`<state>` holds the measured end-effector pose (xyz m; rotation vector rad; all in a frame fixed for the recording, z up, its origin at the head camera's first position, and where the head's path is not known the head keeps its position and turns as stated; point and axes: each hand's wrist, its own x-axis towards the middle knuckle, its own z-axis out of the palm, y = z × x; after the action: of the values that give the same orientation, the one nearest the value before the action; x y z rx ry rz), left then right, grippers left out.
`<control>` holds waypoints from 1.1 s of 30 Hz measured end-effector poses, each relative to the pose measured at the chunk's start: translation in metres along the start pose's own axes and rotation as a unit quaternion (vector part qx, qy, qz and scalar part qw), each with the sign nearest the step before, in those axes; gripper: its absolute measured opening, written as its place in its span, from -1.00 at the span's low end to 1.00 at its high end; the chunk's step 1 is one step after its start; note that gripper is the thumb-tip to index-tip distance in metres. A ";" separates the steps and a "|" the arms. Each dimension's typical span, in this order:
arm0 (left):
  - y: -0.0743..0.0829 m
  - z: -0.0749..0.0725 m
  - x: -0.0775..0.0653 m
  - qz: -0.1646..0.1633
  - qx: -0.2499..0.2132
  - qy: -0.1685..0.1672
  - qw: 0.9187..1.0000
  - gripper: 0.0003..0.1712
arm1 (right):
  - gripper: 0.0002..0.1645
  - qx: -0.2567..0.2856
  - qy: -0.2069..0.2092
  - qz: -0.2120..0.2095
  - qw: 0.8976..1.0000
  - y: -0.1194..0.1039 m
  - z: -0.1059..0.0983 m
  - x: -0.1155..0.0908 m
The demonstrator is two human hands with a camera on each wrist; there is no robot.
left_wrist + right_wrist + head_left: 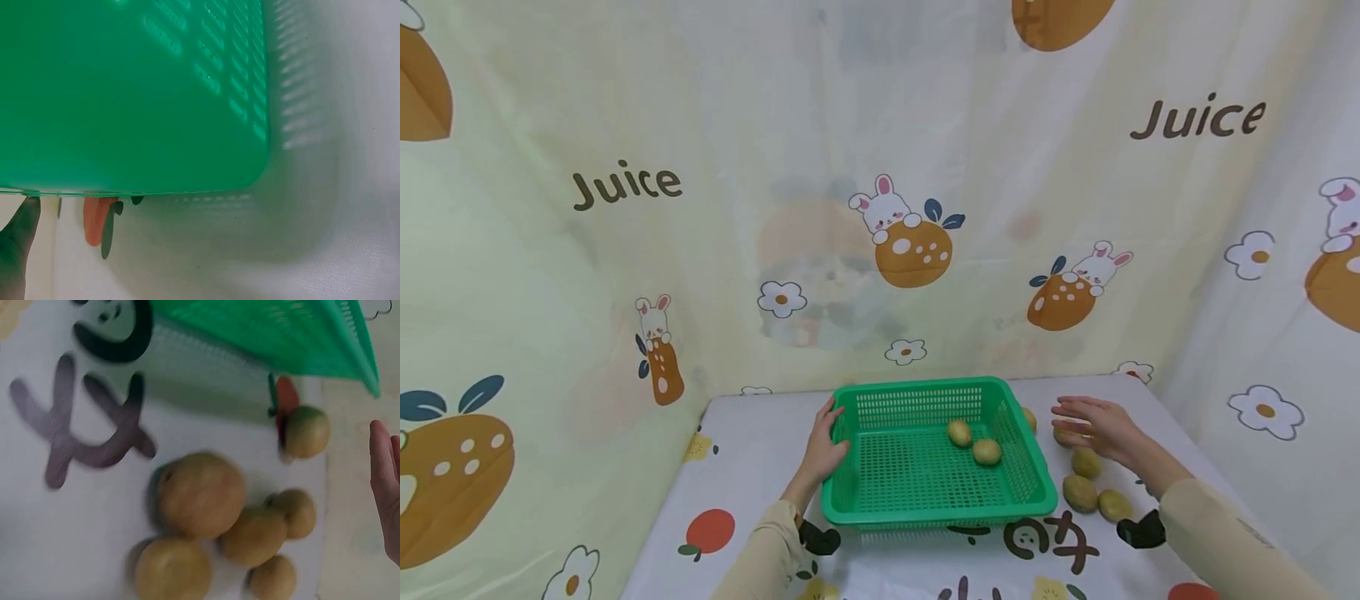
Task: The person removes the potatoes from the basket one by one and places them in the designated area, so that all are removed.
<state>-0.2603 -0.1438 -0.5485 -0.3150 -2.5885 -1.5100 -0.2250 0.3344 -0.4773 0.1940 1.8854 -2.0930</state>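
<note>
A green plastic basket (917,475) with slotted walls stands on the table, and two potatoes (959,432) lie inside toward its right. My left hand (822,450) holds the basket's left rim. In the left wrist view, the thumb (24,222) meets the rim, and the basket wall (125,112) fills much of the picture. To the right of the basket, my right hand (1101,427) is held over loose potatoes (1080,493), fingers extended and nothing in them. The right wrist view shows several potatoes (201,495) clustered on the cloth, with another potato (306,431) nearer the basket.
A white printed tablecloth (752,450) covers the table. Printed curtains (820,125) close off the back and both sides. Dark wrist devices (1142,530) show below each hand.
</note>
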 end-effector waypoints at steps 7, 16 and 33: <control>-0.003 0.001 0.000 0.000 0.006 0.005 1.000 -0.16 | -0.34 -0.037 -0.006 -0.020 0.999 -0.010 0.048 0.025; 0.000 0.000 0.000 -0.005 -0.005 0.004 1.000 -0.16 | -0.29 -0.052 -0.010 -0.033 0.998 -0.002 0.093 0.052; 0.000 0.000 -0.004 0.028 0.002 0.019 0.999 -0.20 | -0.40 -0.155 0.045 -0.032 0.986 0.025 0.131 0.073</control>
<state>-0.2565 -0.1436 -0.5491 -0.3507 -2.5321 -1.4766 -0.2713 0.1924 -0.5069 0.1579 2.2671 -1.8244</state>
